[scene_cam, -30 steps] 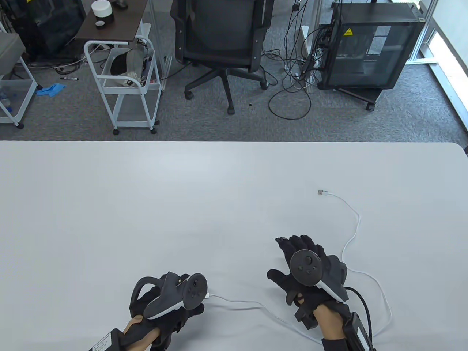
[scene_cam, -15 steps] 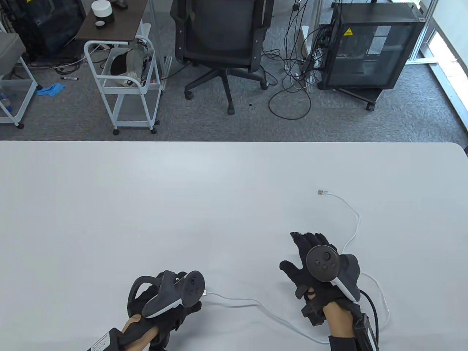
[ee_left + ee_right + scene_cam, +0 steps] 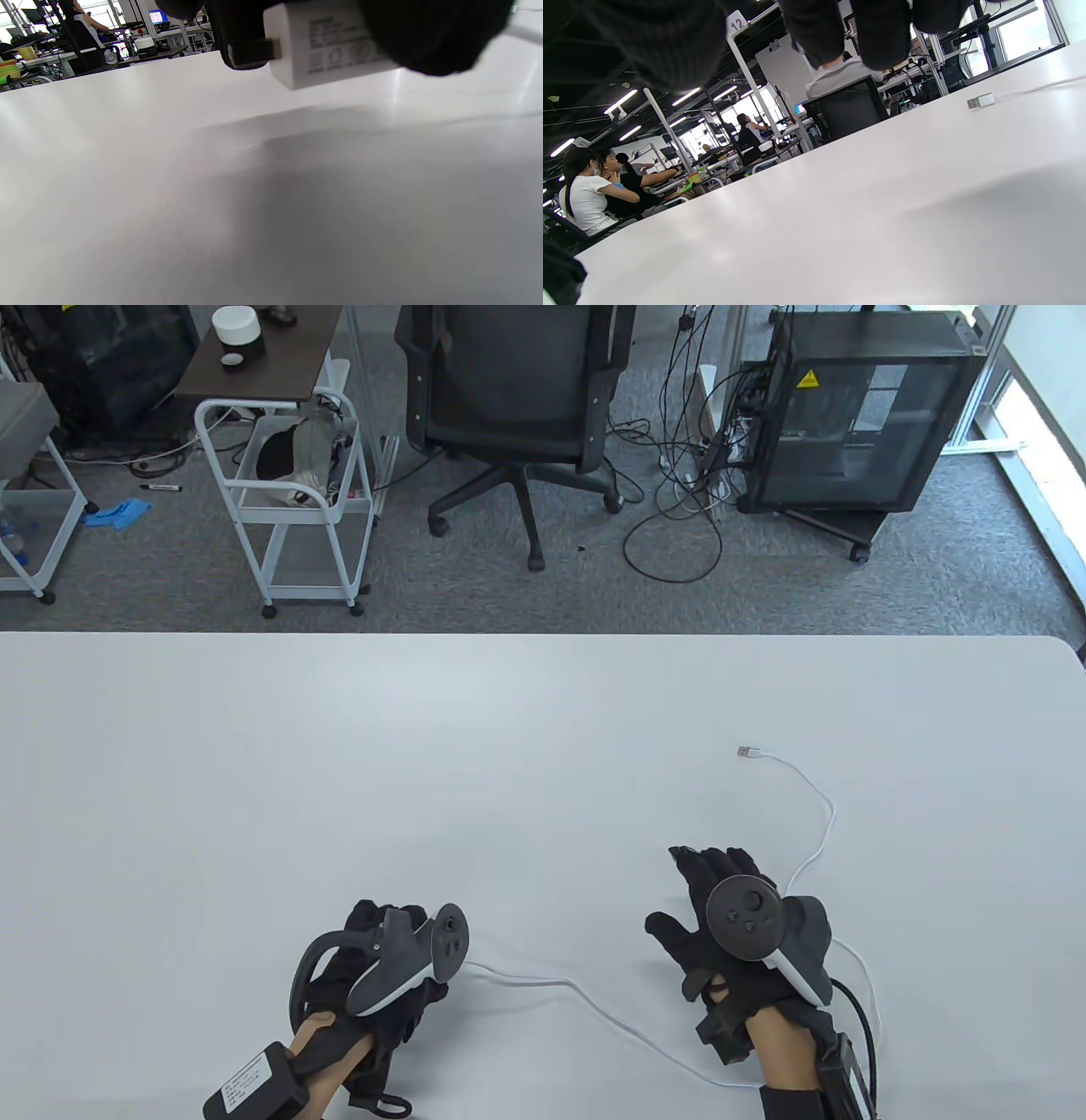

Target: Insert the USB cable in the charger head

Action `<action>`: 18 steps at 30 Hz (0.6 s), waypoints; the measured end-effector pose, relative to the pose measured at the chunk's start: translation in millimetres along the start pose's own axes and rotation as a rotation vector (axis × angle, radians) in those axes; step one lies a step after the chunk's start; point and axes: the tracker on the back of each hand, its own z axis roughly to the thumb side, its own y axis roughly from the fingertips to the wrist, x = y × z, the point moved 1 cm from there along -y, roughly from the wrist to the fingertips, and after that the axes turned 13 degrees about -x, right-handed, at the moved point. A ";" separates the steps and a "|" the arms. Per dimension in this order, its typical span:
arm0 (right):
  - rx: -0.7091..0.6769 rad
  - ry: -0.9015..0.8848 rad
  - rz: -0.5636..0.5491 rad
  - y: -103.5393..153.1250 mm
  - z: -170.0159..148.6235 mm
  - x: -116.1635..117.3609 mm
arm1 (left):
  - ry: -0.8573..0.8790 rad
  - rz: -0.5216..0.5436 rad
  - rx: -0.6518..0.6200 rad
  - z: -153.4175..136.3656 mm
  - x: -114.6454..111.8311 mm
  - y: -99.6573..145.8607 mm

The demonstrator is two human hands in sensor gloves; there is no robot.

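White table [image 3: 509, 780] fills my view, with office clutter behind. My left hand [image 3: 382, 976] grips the white charger [image 3: 326, 42], lifted just off the surface, prongs pointing away; the cable [image 3: 594, 1010] trails from it toward my right. My right hand [image 3: 721, 933] hovers palm-down with fingers [image 3: 882, 34] spread, holding nothing. I see the free plug [image 3: 745, 751] lying well beyond it.

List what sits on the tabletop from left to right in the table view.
left hand → white cable → right hand → free USB plug, farther back on the table.
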 end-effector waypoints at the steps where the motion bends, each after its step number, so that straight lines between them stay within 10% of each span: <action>1: -0.001 0.001 0.008 -0.3 0.5 1.0 | -0.006 -0.008 0.006 0.6 -2.4 -1.8; 18: -0.006 -0.001 0.038 -0.6 3.9 4.7 | -0.138 -0.065 0.041 12.4 -23.9 -11.2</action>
